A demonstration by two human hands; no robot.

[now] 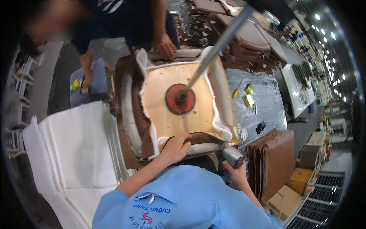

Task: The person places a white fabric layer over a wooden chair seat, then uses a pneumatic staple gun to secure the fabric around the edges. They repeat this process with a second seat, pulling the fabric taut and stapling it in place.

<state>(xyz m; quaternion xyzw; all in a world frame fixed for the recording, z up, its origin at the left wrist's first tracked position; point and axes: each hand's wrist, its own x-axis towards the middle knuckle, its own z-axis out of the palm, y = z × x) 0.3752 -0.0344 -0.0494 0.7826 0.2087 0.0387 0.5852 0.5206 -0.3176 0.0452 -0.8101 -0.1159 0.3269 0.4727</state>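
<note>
A plywood seat board (152, 91) lies on a brown leather-like cover (138, 95), with white padding (220, 124) sticking up round its edges. A round red press plate (171, 102) on a metal rod (221, 45) bears on the board's middle. At the near edge, the bent fingers of my left hand (176, 149) are closed on the brown cover. My right hand (237, 171) grips a grey staple gun (231, 155), its nose at the near right corner of the seat. My right fingers are partly hidden behind the tool.
Across from me a co-worker's hand (164, 46) rests on the seat's far edge; the other hand (87, 80) is by a grey pad (97, 89). White sheets (80, 141) lie left. Brown covers (276, 156) are stacked right, with more brown pieces (248, 42) beyond.
</note>
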